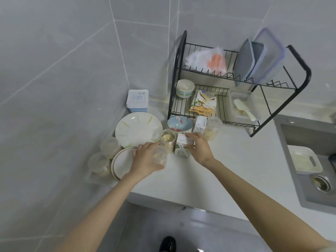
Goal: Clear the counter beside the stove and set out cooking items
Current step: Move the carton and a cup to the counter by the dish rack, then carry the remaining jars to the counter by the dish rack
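Fingers of the right hand pinch the top of a small white-and-green carton standing on the tabletop. The left hand curls round a clear plastic container just beside it, at the edge of a rimmed plate. Both are best lifted straight up, I'd judge, to miss the open jar of flakes just beside the carton. Print on this carton and on the second carton behind it is too blurred to read.

White plate green-streaked; blue bowl; black rack.
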